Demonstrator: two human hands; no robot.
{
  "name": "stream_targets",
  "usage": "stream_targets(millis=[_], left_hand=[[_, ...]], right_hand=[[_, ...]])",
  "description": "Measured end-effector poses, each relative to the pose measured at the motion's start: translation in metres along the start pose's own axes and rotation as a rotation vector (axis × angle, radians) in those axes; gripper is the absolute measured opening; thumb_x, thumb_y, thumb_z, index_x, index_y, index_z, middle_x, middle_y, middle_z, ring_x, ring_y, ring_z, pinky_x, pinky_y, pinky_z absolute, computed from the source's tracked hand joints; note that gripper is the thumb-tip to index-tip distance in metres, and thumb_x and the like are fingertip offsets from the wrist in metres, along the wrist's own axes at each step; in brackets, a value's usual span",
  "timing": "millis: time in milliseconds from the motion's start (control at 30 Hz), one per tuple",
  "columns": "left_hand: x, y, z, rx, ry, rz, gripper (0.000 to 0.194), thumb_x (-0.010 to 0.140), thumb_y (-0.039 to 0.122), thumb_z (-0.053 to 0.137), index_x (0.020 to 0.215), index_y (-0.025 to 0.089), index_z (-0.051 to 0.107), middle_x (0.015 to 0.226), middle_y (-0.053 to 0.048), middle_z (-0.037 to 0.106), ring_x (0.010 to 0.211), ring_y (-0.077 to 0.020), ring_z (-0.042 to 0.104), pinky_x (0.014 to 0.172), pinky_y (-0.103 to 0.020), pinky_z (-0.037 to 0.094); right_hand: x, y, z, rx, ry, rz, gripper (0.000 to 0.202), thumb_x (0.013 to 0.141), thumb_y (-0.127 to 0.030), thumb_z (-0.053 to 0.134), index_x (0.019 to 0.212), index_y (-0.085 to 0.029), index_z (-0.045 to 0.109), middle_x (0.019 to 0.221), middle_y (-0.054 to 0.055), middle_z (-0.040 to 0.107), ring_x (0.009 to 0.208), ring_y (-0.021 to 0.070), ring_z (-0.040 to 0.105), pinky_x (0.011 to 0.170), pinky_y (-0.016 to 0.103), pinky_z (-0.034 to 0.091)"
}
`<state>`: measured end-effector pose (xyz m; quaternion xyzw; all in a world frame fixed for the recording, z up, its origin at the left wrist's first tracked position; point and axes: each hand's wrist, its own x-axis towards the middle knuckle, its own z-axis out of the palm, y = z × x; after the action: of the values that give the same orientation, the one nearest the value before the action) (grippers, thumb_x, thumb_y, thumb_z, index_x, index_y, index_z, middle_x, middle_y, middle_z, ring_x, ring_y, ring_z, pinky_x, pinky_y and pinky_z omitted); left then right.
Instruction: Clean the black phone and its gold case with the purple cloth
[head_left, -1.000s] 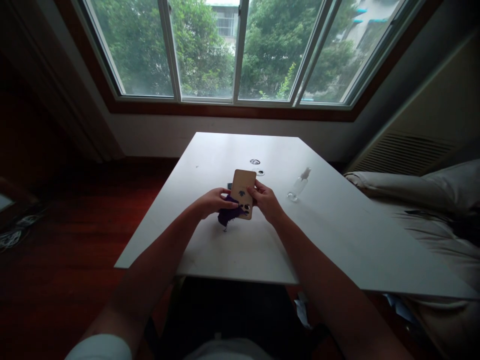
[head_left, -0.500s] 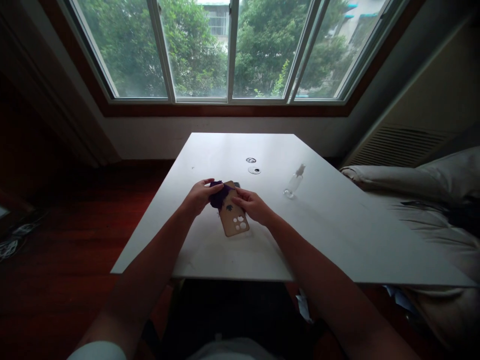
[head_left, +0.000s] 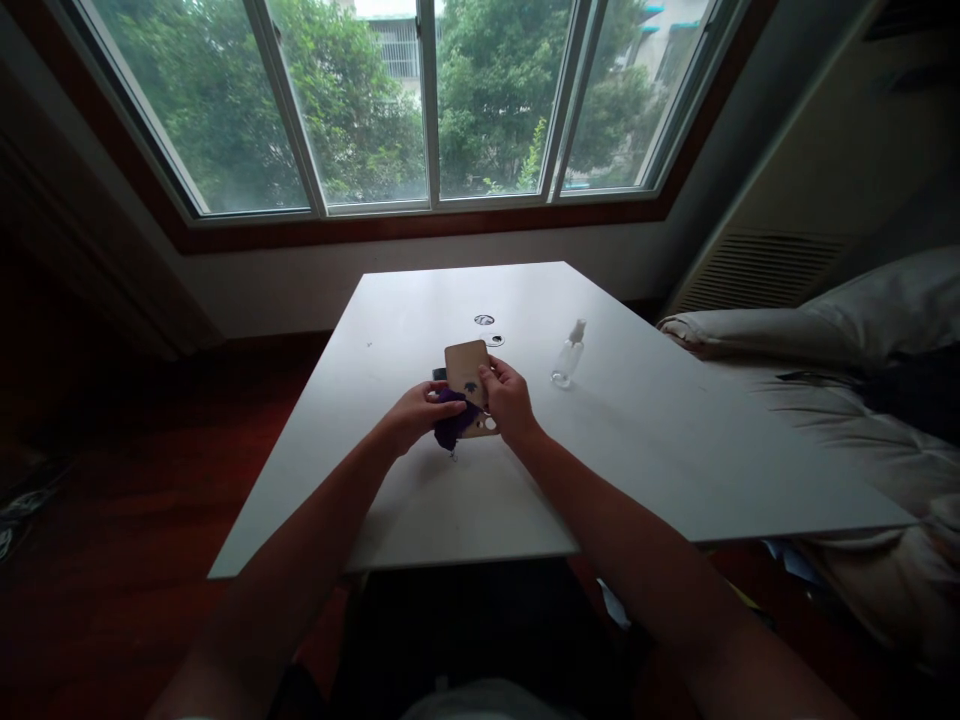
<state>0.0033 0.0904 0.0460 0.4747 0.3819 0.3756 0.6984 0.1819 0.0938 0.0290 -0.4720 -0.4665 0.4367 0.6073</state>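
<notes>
Grasps a tan case [head_left: 466,362] by its right edge with the fingers of the right hand [head_left: 512,400], with the thumb on the face turned up. Grasps a purple cloth [head_left: 452,415] in the fingers of the left hand [head_left: 420,412], with the thumb on top; cannot tell the placing of the fingers hidden beneath. Holds the case tilted between the 2 hands, over the middle of the white counter [head_left: 637,450], seemingly raised off it. Lays the cloth against the near left part of the case, just beside the camera holes [head_left: 490,424].

Looks partway through, to judge by the contact between cloth and case: both already in hand, neither yet let go. Seems to leave at least the setting down of case and cloth. Cannot tell the share of the case already covered by the cloth, nor clean from soiled at this size.

Bears a dark leaf-like emblem [head_left: 470,387] on the case, too small to name as a brand. Shows no readable writing anywhere. On the far side, 2 round pieces [head_left: 484,320] with dark markings, illegible. To the right, a clear bottle [head_left: 568,362], upright, with no label to be made out. Just left of the case, a dark object [head_left: 439,374], partly hidden and without visible lettering.
</notes>
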Motion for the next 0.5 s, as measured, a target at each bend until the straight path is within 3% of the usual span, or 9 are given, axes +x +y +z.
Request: stream_targets(millis=[100,200,367,500], left_hand=[[-0.001,-0.001,0.007,0.029,-0.039,-0.024,0.069,0.063,0.022,0.097,0.121,0.009,0.061,0.112,-0.019,0.073,0.095,-0.0265,0.073,0.090,-0.039,0.057],[0.000,0.001,0.006,0.064,-0.025,-0.029,0.065,0.063,0.024,0.097,0.117,0.010,0.063,0.110,-0.019,0.073,0.095,-0.0267,0.073,0.088,-0.039,0.057],[-0.003,0.006,-0.006,0.069,0.015,-0.069,0.067,0.059,0.025,0.099,0.114,0.008,0.064,0.109,-0.021,0.072,0.096,-0.0309,0.073,0.088,-0.043,0.058],[-0.007,0.009,-0.009,0.017,0.019,-0.098,0.070,0.058,0.022,0.099,0.116,0.006,0.063,0.111,-0.023,0.072,0.100,-0.0330,0.073,0.092,-0.046,0.058]], right_hand=[[0.005,0.001,-0.004,0.021,0.124,0.005,0.062,0.082,-0.052,0.063,0.133,-0.017,0.062,0.097,0.006,0.075,0.082,0.0212,0.069,0.069,0.031,0.058],[0.008,0.003,-0.005,0.000,0.140,0.002,0.061,0.083,-0.052,0.062,0.133,-0.018,0.062,0.094,0.006,0.075,0.080,0.0211,0.069,0.067,0.031,0.058],[0.007,0.005,-0.002,-0.004,0.043,-0.006,0.055,0.084,-0.052,0.061,0.128,-0.020,0.065,0.097,0.005,0.074,0.076,0.0200,0.069,0.062,0.029,0.056],[0.007,0.003,-0.001,0.015,-0.045,-0.007,0.056,0.085,-0.052,0.062,0.130,-0.020,0.064,0.101,0.005,0.074,0.080,0.0200,0.070,0.069,0.031,0.059]])
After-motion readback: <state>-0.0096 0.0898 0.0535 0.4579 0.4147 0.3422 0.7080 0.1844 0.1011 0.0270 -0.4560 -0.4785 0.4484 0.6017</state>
